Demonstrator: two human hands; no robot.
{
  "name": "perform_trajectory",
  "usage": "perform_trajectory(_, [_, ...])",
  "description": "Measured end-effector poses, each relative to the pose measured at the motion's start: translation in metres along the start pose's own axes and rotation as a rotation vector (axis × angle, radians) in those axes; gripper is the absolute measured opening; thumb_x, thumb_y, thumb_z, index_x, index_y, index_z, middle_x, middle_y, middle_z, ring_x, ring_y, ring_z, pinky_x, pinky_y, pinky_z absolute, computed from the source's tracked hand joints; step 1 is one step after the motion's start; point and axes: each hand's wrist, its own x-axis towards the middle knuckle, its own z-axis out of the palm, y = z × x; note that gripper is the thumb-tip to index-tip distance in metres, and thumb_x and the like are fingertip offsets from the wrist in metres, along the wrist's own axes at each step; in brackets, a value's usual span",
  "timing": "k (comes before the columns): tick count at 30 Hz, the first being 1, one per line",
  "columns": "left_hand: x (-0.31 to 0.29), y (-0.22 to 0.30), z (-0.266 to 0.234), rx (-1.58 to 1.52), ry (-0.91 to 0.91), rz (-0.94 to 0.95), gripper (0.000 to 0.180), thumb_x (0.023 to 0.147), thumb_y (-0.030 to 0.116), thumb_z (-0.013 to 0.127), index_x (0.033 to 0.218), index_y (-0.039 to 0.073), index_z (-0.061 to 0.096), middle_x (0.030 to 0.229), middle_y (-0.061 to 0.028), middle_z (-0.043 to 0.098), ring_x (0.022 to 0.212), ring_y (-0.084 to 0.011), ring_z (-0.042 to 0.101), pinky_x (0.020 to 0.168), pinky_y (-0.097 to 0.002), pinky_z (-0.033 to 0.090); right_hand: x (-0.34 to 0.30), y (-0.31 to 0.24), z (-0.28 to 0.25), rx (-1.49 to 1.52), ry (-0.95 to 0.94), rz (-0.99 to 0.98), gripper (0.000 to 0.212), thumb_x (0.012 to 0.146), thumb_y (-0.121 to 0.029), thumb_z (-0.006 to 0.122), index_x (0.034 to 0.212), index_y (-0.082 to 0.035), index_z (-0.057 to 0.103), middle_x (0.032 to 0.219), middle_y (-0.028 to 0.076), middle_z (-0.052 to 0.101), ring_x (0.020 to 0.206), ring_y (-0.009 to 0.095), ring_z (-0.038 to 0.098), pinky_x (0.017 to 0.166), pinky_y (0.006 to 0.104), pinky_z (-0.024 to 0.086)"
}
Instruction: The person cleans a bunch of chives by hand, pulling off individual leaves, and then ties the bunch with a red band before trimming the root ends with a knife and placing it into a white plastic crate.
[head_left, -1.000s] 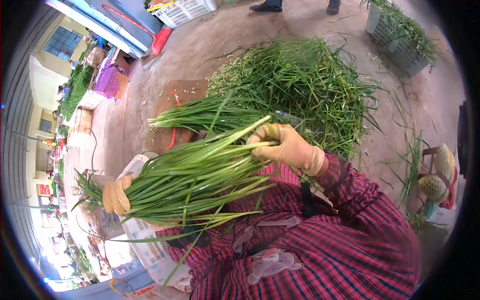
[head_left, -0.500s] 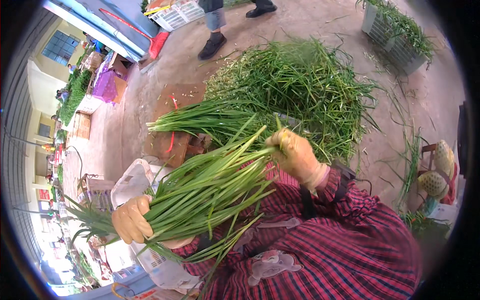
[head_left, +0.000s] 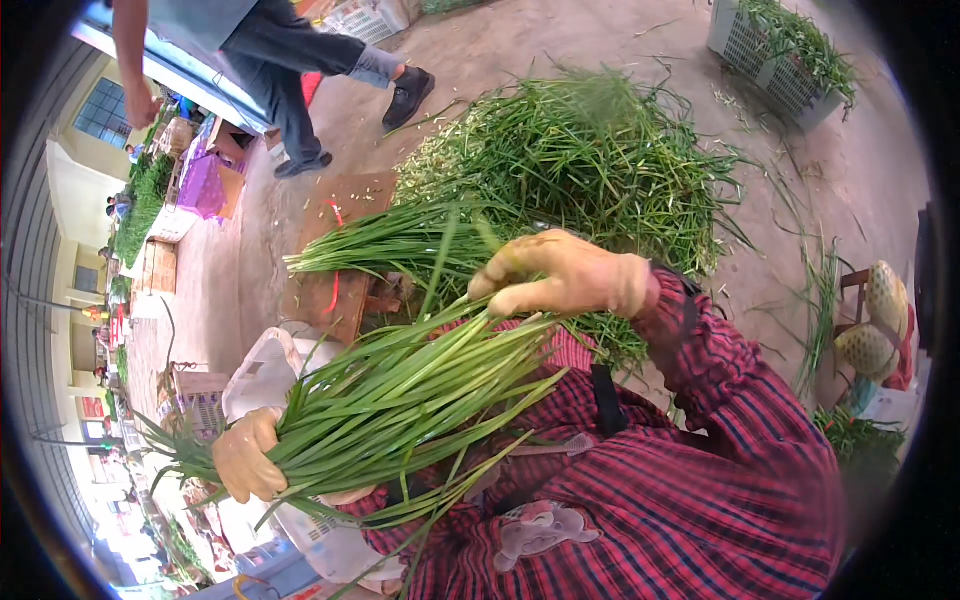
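Note:
My gloved left hand (head_left: 250, 456) is closed around the leafy part of a large bunch of green chives (head_left: 430, 390). The bunch lies slantwise before my body, its paler stem ends to the right. At those ends, my gloved right hand (head_left: 565, 275) bends thumb and fingers together on a chive stem. Blurred loose blades show just beyond its fingertips. Another bunch of chives (head_left: 400, 240) rests past the held one, on a brown board (head_left: 318, 290) with a red tie (head_left: 334, 290) beside and under it.
A big heap of loose chives and trimmings (head_left: 590, 150) covers the floor ahead. A crate of greens (head_left: 780, 65) stands far right, a small stool with dotted pads (head_left: 868, 345) at right. A white plastic basket (head_left: 262, 375) sits at left. Someone in dark trousers (head_left: 290, 85) walks far left.
My right hand has moved left along the stem ends, and blurred blades now show by its fingers. My left hand has shifted slightly left. The other person has come further into view.

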Motion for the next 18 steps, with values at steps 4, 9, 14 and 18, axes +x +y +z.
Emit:
perform_trajectory(4, [-0.005,0.004,-0.001,0.064,0.024,-0.017,0.023,0.095,0.011,0.057,0.073,0.020,0.057,0.063,0.0065,0.057,0.056,-0.0044,0.056,0.049,-0.0186,0.035,0.018,-0.008,0.019,0.393,-0.001,0.434,0.028,0.095,-0.031,0.071,0.107,-0.006,0.074,0.086,0.004,0.073,0.079,0.012,0.067,0.074,0.0302,0.055])
perform_trajectory(9, [-0.006,0.000,-0.005,0.117,0.059,-0.048,0.023,0.095,0.012,0.056,0.074,0.020,0.057,0.064,0.0061,0.057,0.057,-0.0047,0.056,0.050,-0.0192,0.035,0.004,0.008,0.035,0.190,0.174,0.395,0.024,0.094,-0.032,0.069,0.101,-0.009,0.072,0.081,0.008,0.072,0.071,0.018,0.068,0.066,0.0336,0.054])
perform_trajectory(14, [-0.014,-0.003,-0.009,0.152,0.070,-0.047,0.022,0.096,0.013,0.056,0.075,0.019,0.057,0.065,0.0058,0.057,0.058,-0.0051,0.056,0.051,-0.0198,0.036,-0.012,0.045,0.036,-0.482,0.348,0.219,0.028,0.094,-0.039,0.062,0.097,-0.013,0.070,0.081,0.012,0.070,0.075,0.033,0.069,0.067,0.0440,0.055])
perform_trajectory(18, [-0.015,-0.001,-0.009,0.185,0.081,-0.051,0.022,0.096,0.014,0.055,0.075,0.019,0.057,0.066,0.0055,0.057,0.059,-0.0054,0.055,0.052,-0.0203,0.036,-0.031,0.085,0.005,-0.778,0.301,0.577,0.027,0.092,-0.039,0.064,0.094,-0.013,0.069,0.080,0.012,0.070,0.081,0.031,0.071,0.070,0.0430,0.056])
